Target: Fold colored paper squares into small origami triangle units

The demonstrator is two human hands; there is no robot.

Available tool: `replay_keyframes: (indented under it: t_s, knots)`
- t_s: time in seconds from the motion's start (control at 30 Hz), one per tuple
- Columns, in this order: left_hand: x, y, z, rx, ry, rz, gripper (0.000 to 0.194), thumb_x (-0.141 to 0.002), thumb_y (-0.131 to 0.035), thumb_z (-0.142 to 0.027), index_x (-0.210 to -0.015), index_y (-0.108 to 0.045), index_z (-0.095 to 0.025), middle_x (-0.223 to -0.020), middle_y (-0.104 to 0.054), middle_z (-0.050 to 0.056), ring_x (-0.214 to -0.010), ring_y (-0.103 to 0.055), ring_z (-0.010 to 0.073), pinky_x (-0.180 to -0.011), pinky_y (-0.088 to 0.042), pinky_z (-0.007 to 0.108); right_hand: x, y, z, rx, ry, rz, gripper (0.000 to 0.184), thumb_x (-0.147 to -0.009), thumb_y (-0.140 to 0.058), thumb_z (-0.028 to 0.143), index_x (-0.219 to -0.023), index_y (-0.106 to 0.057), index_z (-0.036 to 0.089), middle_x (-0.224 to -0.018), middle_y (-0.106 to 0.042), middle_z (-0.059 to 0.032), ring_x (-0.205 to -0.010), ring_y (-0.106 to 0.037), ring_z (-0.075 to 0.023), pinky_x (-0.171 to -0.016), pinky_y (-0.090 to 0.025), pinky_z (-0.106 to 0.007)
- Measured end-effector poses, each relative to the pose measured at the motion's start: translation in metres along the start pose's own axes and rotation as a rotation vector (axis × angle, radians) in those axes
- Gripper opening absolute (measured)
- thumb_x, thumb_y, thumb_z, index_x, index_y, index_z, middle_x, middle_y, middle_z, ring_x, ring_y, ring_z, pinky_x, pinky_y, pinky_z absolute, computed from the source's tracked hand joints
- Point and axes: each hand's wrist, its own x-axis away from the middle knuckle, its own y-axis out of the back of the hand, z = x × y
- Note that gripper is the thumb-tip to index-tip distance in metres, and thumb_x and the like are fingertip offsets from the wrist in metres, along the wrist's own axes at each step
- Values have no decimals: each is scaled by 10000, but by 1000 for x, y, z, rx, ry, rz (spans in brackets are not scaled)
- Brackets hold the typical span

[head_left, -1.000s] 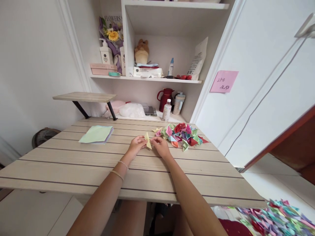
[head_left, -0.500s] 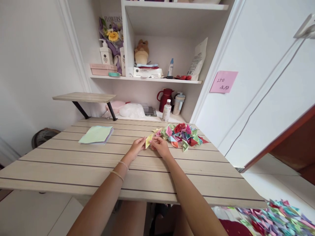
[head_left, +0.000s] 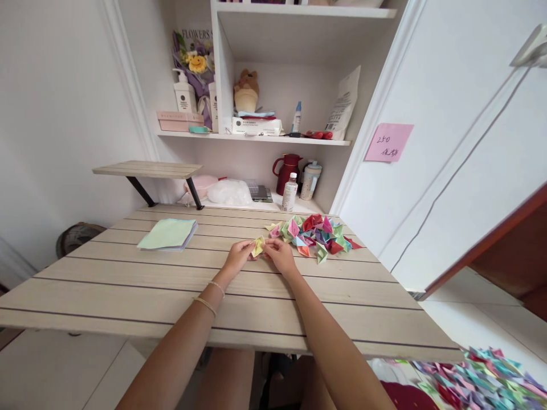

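Between my two hands is a small folded piece of yellow paper (head_left: 257, 246), held just above the table. My left hand (head_left: 237, 257) pinches its left side, and my right hand (head_left: 278, 254) grips the right side, fingers closed. Just beyond and to the right of my right hand lies a pile of folded paper pieces (head_left: 316, 232) in red, pink, green, purple and orange. Off to the left, a stack of square paper sheets (head_left: 167, 234) rests on the table, pale green on top.
The slatted wooden table (head_left: 179, 307) has a small raised shelf (head_left: 147, 169) at its back left. A bottle (head_left: 289, 192), a red jug (head_left: 287, 173) and a tumbler (head_left: 310, 180) stand at the back. More folded paper (head_left: 482, 378) lies low at the right, beyond the table edge.
The yellow paper has turned and opened from a flat, narrow shape into a fuller folded form. My fingers have shifted slightly around it, while both arms stay nearly in place.
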Motion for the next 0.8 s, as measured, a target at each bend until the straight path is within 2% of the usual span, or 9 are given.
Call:
replay_keyframes:
  t_s: [0.1,0.2,0.33,0.4,0.53,0.63,0.73,0.8]
  knots:
    - [-1,1,1,10,-7,-48,298,-619,-658,-348,-793,-661,-107,-711,-630,40,-655,-587,150,-620,-505,282,2,0,4,149,76,-41,380,-644,-608,445,-879,-619,146,-677,-629,-26,-501,-539,-121,-515,-459,-259]
    - [-4,4,4,30,-23,-125,280,-624,-648,-346,-774,-650,-110,-689,-624,29,-642,-589,142,-617,-503,272,8,-1,12,381,226,-56,396,-657,-614,419,-966,-606,171,-714,-624,-19,-506,-513,-107,-536,-436,-241]
    - [-6,9,8,-23,-14,-156,249,-630,-643,-342,-742,-644,-120,-619,-606,9,-572,-578,125,-547,-485,226,18,-6,23,618,362,126,390,-666,-631,391,-1019,-592,232,-731,-627,-1,-555,-515,-115,-586,-417,-229]
    - [-6,9,7,-18,-3,-125,238,-639,-643,-328,-754,-645,-121,-640,-620,20,-595,-588,128,-572,-491,228,21,-8,25,697,383,140,305,-728,-576,354,-1015,-594,250,-756,-635,-2,-593,-529,-124,-618,-410,-233]
    - [-2,5,1,85,52,-55,262,-674,-628,-334,-800,-634,-104,-750,-656,86,-694,-619,158,-690,-505,296,19,-8,21,752,348,45,188,-794,-486,295,-908,-623,237,-811,-646,-17,-656,-559,-142,-639,-401,-236]
    - [1,3,-2,117,75,-61,316,-700,-598,-387,-801,-622,-89,-755,-654,117,-682,-624,166,-698,-502,319,17,-2,18,782,338,-29,180,-810,-459,278,-890,-614,232,-827,-644,-17,-674,-565,-146,-632,-392,-234]
    - [4,9,-4,6,24,-173,355,-721,-550,-429,-822,-619,-96,-752,-646,114,-680,-618,174,-687,-495,328,18,11,18,896,308,-173,198,-829,-423,267,-903,-600,221,-876,-629,-35,-738,-559,-165,-621,-370,-238]
    - [7,21,-8,-222,-79,-285,328,-729,-528,-416,-831,-625,-120,-778,-643,101,-731,-608,192,-720,-478,340,20,23,19,978,235,-277,210,-840,-397,254,-894,-597,221,-908,-613,-42,-746,-549,-168,-593,-348,-239]
